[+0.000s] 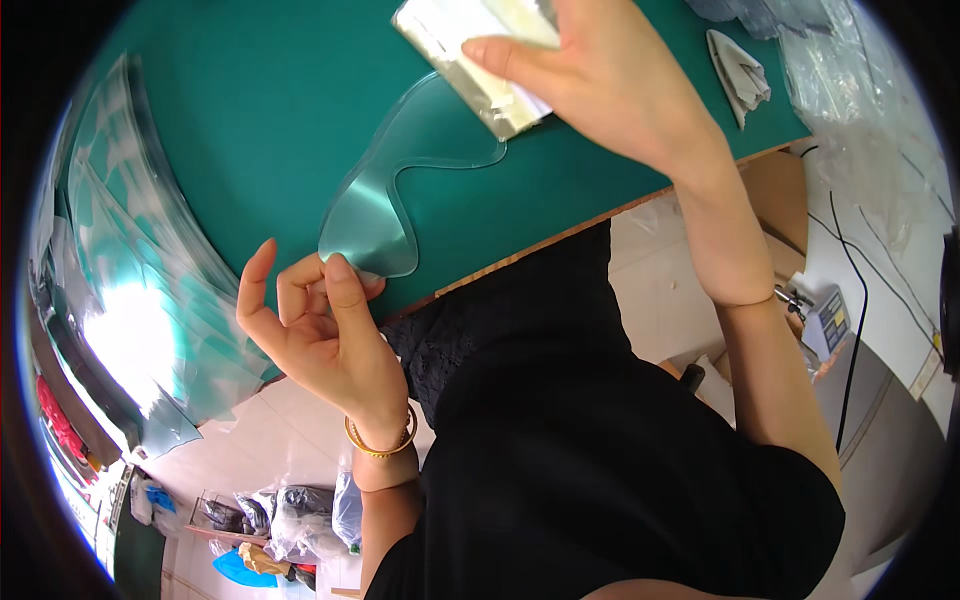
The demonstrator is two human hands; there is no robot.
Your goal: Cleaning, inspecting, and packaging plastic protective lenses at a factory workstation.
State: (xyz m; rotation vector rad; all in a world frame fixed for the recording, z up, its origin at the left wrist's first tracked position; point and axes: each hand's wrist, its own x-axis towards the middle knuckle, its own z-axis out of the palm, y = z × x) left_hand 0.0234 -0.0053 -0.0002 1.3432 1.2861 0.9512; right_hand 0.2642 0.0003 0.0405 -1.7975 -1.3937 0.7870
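A clear, curved plastic goggle lens (372, 205) with a nose notch lies at a slant over the green work surface. My left hand (335, 335) pinches its near left tip between thumb and fingers, with the index finger raised apart. In my right hand (625, 95) is a flat, white and pale yellow block (440, 45) with a shiny, see-through edge; I cannot tell exactly what it is. The thumb presses on its top face. This block covers the lens's far right part, and whether the two touch cannot be made out.
Stacked clear plastic lenses or sheets (135, 230) line the left side of the green table (260, 90). A crumpled white cloth (738, 78) lies at the right, beside clear plastic bags (850, 110). Below the table's right end sits a small grey device (828, 320) near black cables.
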